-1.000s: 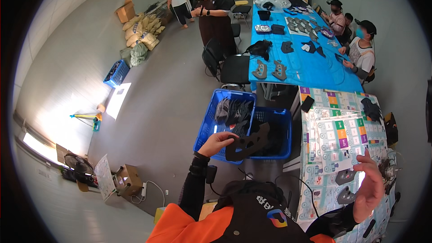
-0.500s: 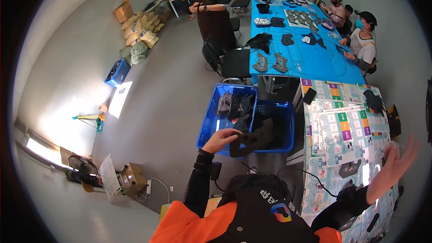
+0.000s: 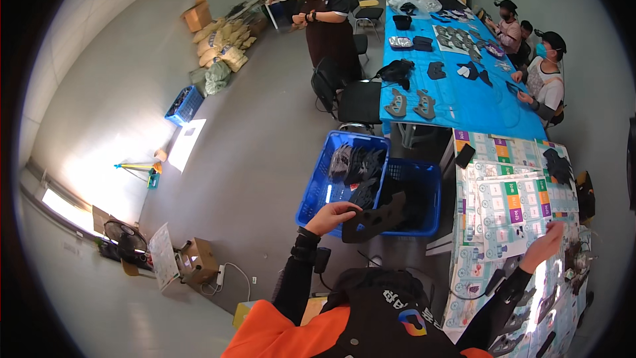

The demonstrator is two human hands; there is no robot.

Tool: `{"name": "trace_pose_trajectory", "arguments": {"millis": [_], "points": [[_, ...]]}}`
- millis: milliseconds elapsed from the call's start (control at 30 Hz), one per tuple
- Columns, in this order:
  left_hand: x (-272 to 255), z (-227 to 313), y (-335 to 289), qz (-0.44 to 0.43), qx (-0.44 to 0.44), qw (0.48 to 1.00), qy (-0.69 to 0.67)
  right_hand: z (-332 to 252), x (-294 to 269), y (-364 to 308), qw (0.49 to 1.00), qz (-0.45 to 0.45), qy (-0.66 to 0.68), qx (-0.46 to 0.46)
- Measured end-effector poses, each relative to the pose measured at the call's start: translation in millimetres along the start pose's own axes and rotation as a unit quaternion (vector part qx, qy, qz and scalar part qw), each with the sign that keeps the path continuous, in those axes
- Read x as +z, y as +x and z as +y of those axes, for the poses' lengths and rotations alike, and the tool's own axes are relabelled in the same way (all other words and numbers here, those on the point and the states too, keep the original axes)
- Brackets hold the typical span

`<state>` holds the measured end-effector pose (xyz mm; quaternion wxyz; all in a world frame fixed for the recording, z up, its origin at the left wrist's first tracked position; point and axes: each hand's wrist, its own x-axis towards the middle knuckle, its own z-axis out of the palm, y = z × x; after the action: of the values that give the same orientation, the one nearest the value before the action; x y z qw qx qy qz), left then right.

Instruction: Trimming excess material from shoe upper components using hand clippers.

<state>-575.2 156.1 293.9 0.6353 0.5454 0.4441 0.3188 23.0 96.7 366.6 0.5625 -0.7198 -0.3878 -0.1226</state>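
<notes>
My left hand (image 3: pixel 331 218) pinches one end of a flat dark grey cut-out piece with holes (image 3: pixel 374 220). The piece hangs tilted over the near edges of two blue plastic crates. Dark strip-like pieces (image 3: pixel 358 163) lie stacked in the left crate (image 3: pixel 311 189). In shadow, the contents of the right crate (image 3: pixel 434 205) are hard to make out. My right hand (image 3: pixel 543 246) is raised over the table with the patterned cover, near the printed sheets (image 3: pixel 500 219). Its fingers look loosely apart, partly foreshortened, and nothing shows in them.
Along the right, the patterned table (image 3: pixel 470 272) carries a black phone (image 3: pixel 465 155) and more dark cut-outs. Beyond it, a blue-covered table (image 3: pixel 457 103) bears grey pieces and bags. Black chairs (image 3: pixel 358 103) and a standing person (image 3: pixel 328 26) are to its left; seated people (image 3: pixel 546 79) work along its right.
My right hand has moved left and inward over the patterned table, its fingers less spread than before. My left hand still holds the grey piece. The whole view has shifted slightly.
</notes>
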Motion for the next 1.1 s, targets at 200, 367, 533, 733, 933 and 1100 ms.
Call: {"name": "trace_pose_trajectory", "arguments": {"millis": [200,367,533,733,933,1100], "points": [[-43.3,-79.3,3.9,0.029,-0.074,0.993,0.086,65.7,38.1,-89.1,0.843,-0.494,-0.212,0.021],[-108.2,-211.9,3.7,0.146,-0.15,0.921,0.328,225.6,19.8,-203.3,0.709,-0.629,-0.296,0.118],[-92.0,-275.1,-73.0,0.158,-0.245,0.812,0.506,249.5,-11.6,-285.7,0.606,-0.704,-0.35,0.124],[-67.5,-293.0,-119.3,0.112,-0.344,0.828,0.429,223.6,-21.7,-314.2,0.676,-0.634,-0.319,0.197],[-63.3,-291.3,-105.6,0.174,-0.328,0.874,0.314,224.7,-19.4,-303.4,0.612,-0.673,-0.355,0.219],[-74.3,-295.6,-86.9,0.218,-0.339,0.886,0.23,223.4,-12.1,-293.5,0.594,-0.669,-0.398,0.203]]}}
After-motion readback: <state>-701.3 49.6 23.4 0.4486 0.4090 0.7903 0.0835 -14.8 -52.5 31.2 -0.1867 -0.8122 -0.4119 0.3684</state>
